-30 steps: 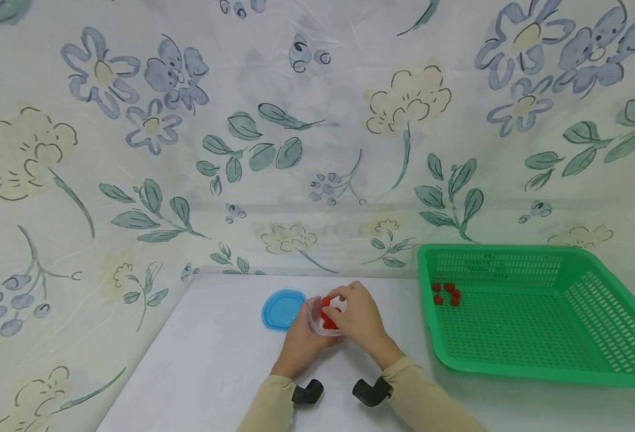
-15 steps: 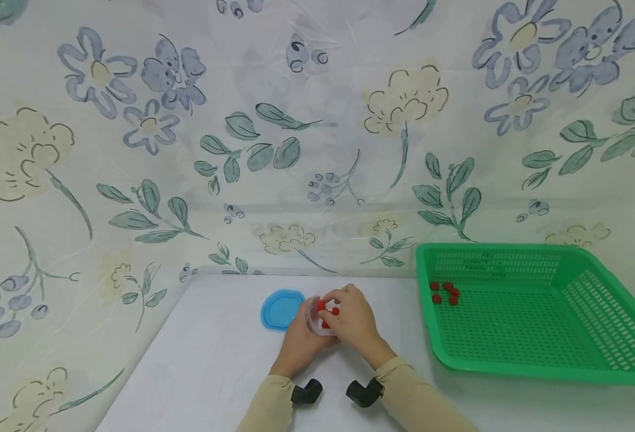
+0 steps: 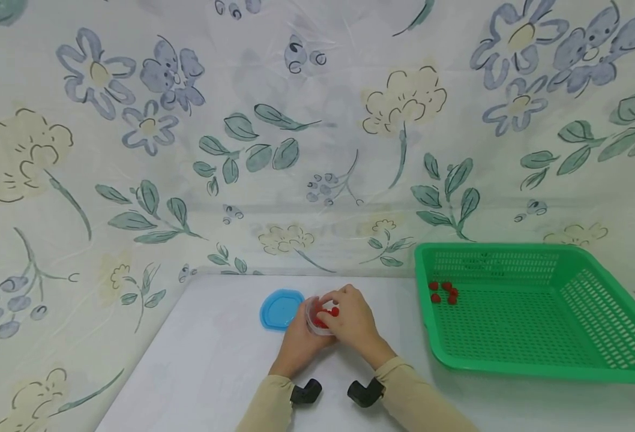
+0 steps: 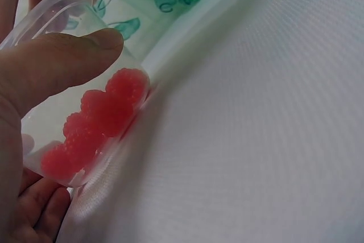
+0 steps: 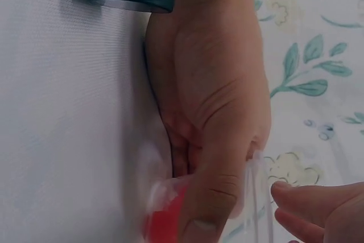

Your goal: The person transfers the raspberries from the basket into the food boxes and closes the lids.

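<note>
Left grip (image 3: 299, 343) curled; right grip (image 3: 354, 318) arched; forearms (image 3: 419, 396) angled inward.

"How many red berries (image 4: 105, 115) in the clear cup (image 4: 51, 109)?"
"Can't count; they blur together. Whether the right hand (image 3: 354, 318) pinches one, I can't tell."
"The blue lid (image 3: 281, 311), left of the cup?"
"Partly behind the left hand (image 3: 298, 342)."
"The green basket (image 3: 512, 324), right of the cup?"
"Its farthest corner's cut off."

I have a plain white tabletop (image 3: 209, 354) on my feed, with a green basket (image 3: 544, 372) standing on it. Well to the basket's left I see a blue lid (image 3: 281, 311) lying flat. Also left of the basket, but closer to it than the lid is, a clear container (image 4: 46, 116) is down against the surface; I can't tell whether its base sits fully flat.
</note>
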### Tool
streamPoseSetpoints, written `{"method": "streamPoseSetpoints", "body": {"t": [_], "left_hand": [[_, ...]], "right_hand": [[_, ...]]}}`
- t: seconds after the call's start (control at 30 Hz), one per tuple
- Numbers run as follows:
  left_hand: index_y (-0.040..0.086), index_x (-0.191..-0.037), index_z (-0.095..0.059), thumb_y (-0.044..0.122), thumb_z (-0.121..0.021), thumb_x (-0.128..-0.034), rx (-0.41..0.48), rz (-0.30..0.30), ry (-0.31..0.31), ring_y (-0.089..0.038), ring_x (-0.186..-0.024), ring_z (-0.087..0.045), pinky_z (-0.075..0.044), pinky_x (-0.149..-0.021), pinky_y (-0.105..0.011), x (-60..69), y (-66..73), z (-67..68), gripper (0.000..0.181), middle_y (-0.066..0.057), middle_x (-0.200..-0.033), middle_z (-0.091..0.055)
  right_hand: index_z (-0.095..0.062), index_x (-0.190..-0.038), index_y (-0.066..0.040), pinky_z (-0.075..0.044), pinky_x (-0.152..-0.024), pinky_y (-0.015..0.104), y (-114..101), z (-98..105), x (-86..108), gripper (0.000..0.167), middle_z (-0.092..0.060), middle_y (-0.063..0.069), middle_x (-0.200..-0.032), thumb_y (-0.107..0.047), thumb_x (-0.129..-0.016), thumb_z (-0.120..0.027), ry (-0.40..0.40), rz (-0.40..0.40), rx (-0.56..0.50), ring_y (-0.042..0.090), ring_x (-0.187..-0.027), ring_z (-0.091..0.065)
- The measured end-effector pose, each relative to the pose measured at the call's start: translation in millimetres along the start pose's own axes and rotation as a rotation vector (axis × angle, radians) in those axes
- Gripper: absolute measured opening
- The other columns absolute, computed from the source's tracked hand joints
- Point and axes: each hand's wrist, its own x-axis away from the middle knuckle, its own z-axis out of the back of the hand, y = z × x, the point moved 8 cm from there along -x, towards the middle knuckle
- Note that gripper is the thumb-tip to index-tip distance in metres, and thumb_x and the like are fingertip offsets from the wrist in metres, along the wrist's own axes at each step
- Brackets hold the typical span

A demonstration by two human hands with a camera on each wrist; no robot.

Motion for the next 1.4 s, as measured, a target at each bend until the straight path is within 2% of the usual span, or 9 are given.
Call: {"method": "streamPoseSetpoints", "body": {"t": [0.27,0.43,0.53,0.83,1.07,1.27,1.4], "left_hand": [[0.007,-0.148,-0.037,0.037,-0.089,-0.0741,0.001,0.006,-0.004,-0.036,-0.13,-0.05,-0.05,-0.099,-0.055,0.7,-0.4,0.0,0.095,-0.013,-0.144,-0.051],[0.01,-0.148,-0.037,0.039,-0.089,-0.074,0.015,-0.004,-0.005,-0.033,-0.132,-0.049,-0.049,-0.101,-0.053,0.9,0.2,0.1,0.095,-0.009,-0.145,-0.052],[0.012,-0.148,-0.037,0.041,-0.09,-0.0731,0.018,0.005,-0.008,-0.032,-0.132,-0.048,-0.05,-0.101,-0.053,0.3,-0.1,-0.4,0.096,-0.007,-0.146,-0.052],[0.015,-0.147,-0.039,0.042,-0.092,-0.0693,-0.001,0.058,0.0,-0.032,-0.133,-0.047,-0.054,-0.096,-0.05,-0.4,-0.9,-1.7,0.098,-0.006,-0.144,-0.052],[0.016,-0.148,-0.038,0.041,-0.093,-0.0678,-0.008,0.059,0.006,-0.032,-0.132,-0.048,-0.054,-0.095,-0.05,0.3,1.0,-1.8,0.1,-0.005,-0.144,-0.053],[0.018,-0.148,-0.039,0.043,-0.093,-0.0675,-0.004,0.075,0.002,-0.029,-0.133,-0.047,-0.052,-0.098,-0.051,0.2,-0.4,-2.3,0.1,-0.002,-0.145,-0.053],[0.016,-0.148,-0.039,0.043,-0.092,-0.0683,-0.003,0.063,-0.001,-0.029,-0.133,-0.048,-0.051,-0.099,-0.051,0.2,-0.6,-2.7,0.1,-0.003,-0.145,-0.053]], "right_hand": [[-0.076,-0.101,-0.012,-0.053,-0.07,0.03,-2,12,2.6,0.018,-0.06,0.01,-0.095,-0.018,-0.085,-0.08,0.003,0.044,-0.072,0.02,-0.087,-0.056],[-0.075,-0.103,-0.009,-0.054,-0.073,0.035,-11,30,6.0,0.018,-0.061,0.012,-0.097,-0.015,-0.086,-0.078,0.02,0.087,-0.101,0.027,-0.09,-0.059],[-0.075,-0.104,-0.01,-0.055,-0.072,0.034,-15,42,8.1,0.02,-0.062,0.01,-0.099,-0.016,-0.085,-0.079,0.037,0.104,-0.109,0.026,-0.09,-0.059],[-0.075,-0.107,-0.014,-0.056,-0.072,0.033,-17,75,12.2,0.024,-0.063,0.007,-0.106,-0.02,-0.084,-0.082,0.056,0.09,-0.107,0.021,-0.092,-0.058],[-0.075,-0.109,-0.016,-0.053,-0.071,0.032,-12,95,12.0,0.025,-0.063,0.006,-0.103,-0.021,-0.086,-0.081,0.057,0.063,-0.077,0.022,-0.091,-0.057],[-0.075,-0.11,-0.013,-0.05,-0.068,0.03,-7,115,9.8,0.026,-0.063,0.009,-0.103,-0.019,-0.086,-0.081,0.085,0.074,-0.076,0.024,-0.09,-0.054],[-0.075,-0.11,-0.011,-0.046,-0.065,0.032,0,129,7.6,0.024,-0.061,0.008,-0.099,-0.017,-0.087,-0.079,0.092,0.085,-0.088,0.025,-0.087,-0.051]]}}
